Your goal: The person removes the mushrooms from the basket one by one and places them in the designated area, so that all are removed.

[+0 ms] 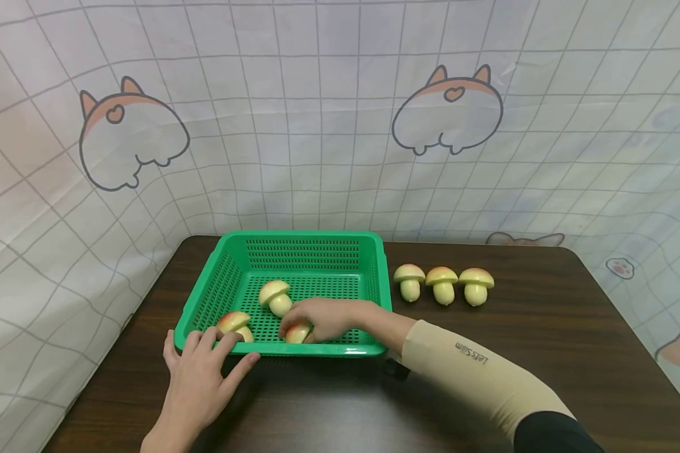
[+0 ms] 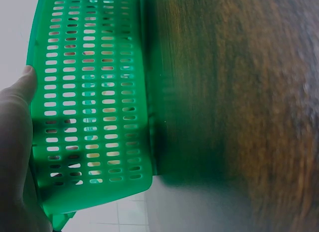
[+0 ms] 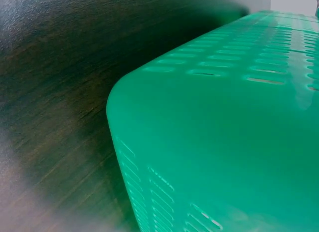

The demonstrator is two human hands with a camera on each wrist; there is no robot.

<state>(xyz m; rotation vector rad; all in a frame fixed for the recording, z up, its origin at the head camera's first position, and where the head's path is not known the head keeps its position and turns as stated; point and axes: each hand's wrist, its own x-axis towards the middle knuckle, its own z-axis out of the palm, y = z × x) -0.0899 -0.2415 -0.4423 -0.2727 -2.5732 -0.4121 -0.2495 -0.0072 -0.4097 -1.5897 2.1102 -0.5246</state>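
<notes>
Left grip (image 1: pixel 199 371) clasps one basket (image 1: pixel 323 350); right grip (image 1: pixel 325 316), one mushroom (image 1: pixel 297 333); two (image 1: pixel 274 293) inside, three (image 1: pixel 443 288) outside.

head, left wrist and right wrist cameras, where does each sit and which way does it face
Head: worn on the head, facing forward and down at the green basket, mushrooms, table and patterned cloth; left hand, right hand and a beige sleeve show.
Left wrist: worn there, facing the basket's outer wall and the table; part of the left hand shows.
Right wrist: worn there, facing the basket's outside corner and the table; no hand plainly shows.
Shared: both wrist views show the basket's outside and the table.
</notes>
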